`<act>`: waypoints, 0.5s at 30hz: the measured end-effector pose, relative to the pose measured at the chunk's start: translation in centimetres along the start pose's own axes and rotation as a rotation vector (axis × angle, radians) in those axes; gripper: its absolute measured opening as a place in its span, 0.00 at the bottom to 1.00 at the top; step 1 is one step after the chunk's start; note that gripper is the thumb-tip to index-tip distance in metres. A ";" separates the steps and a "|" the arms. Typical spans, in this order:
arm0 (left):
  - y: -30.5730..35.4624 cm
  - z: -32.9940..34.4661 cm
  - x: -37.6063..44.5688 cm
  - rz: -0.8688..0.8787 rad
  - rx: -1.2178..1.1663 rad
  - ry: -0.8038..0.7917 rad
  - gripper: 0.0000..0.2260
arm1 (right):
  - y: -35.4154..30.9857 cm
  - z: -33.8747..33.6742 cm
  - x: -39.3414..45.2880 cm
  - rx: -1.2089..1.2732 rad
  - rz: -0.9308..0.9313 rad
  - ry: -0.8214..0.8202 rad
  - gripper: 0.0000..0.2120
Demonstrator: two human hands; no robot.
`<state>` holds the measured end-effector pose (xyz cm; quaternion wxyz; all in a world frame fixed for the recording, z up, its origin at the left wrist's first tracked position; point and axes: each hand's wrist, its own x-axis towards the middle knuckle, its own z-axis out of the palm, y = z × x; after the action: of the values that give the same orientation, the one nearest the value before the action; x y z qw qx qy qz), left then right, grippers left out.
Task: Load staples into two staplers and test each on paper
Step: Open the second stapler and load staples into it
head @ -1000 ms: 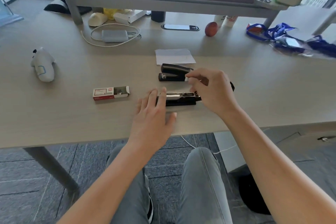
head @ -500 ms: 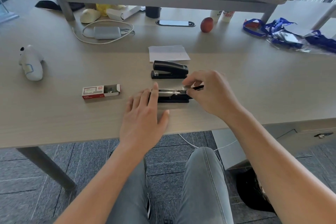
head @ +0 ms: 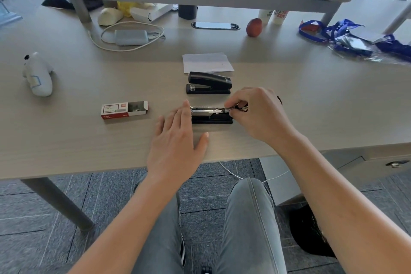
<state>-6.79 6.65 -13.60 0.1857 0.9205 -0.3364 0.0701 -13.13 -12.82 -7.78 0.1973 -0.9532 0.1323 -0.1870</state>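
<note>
Two black staplers lie on the desk. The near stapler (head: pixel 211 115) is opened, its metal staple channel exposed. My right hand (head: pixel 259 113) pinches a thin metal piece at the channel's right end; whether it is a staple strip or the pusher I cannot tell. My left hand (head: pixel 178 138) rests flat on the desk, fingers apart, fingertips touching the stapler's left end. The far stapler (head: pixel 209 85) sits closed just behind. A white sheet of paper (head: pixel 206 62) lies beyond it. A red and white staple box (head: pixel 124 109), open at its right end, lies to the left.
At far left lies a white plush toy (head: pixel 37 73). A grey charger with cable (head: pixel 131 37), an apple (head: pixel 254 27), a cup and bottles stand under the monitor shelf. Blue lanyards and plastic bags (head: pixel 347 36) are piled at the right. The desk edge is close to my left wrist.
My right hand has slid slightly right along the open stapler's channel, its fingers pinched tighter on the metal piece. My left hand stays flat beside the stapler.
</note>
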 end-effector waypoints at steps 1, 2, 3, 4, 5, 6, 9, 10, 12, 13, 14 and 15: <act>0.0 0.0 0.0 0.000 0.001 -0.001 0.37 | -0.1 0.0 0.0 -0.007 0.001 -0.002 0.08; 0.0 0.1 0.0 0.000 0.003 -0.002 0.37 | -0.1 0.1 0.1 -0.014 0.003 -0.005 0.09; 0.0 0.1 0.0 0.000 0.006 -0.003 0.37 | -0.1 0.2 0.1 -0.019 0.002 -0.007 0.09; 0.0 0.1 0.0 -0.002 0.009 -0.004 0.37 | -0.1 0.3 0.1 -0.019 0.000 -0.010 0.10; 0.0 0.1 0.0 -0.004 0.009 -0.007 0.37 | -0.2 0.3 0.1 -0.015 -0.005 -0.012 0.10; 0.0 0.0 0.0 -0.007 0.007 -0.009 0.37 | -0.2 0.4 0.1 -0.010 -0.013 -0.014 0.10; 0.1 -0.1 -0.1 -0.010 -0.001 -0.012 0.37 | -0.3 0.3 0.0 -0.020 -0.033 -0.015 0.11; 0.1 -0.1 0.0 -0.008 -0.003 -0.010 0.37 | -0.3 0.3 -0.1 -0.030 -0.040 -0.013 0.11; 0.1 -0.2 0.0 -0.005 -0.007 -0.009 0.37 | -0.5 0.2 -0.2 -0.048 -0.059 -0.012 0.11; 0.1 -0.1 0.0 -0.005 -0.010 -0.008 0.37 | -0.6 0.1 -0.2 -0.057 -0.069 -0.014 0.11; 0.0 -0.1 -0.1 -0.004 -0.012 -0.006 0.37 | -0.7 0.1 -0.2 -0.064 -0.076 -0.015 0.11; 0.0 -0.1 -0.1 -0.003 -0.016 -0.005 0.38 | -0.8 0.0 -0.2 -0.067 -0.080 -0.014 0.11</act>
<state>-6.87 6.75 -13.49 0.1922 0.9197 -0.3361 0.0651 -13.17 -12.06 -7.54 0.1586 -0.9651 0.0989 -0.1837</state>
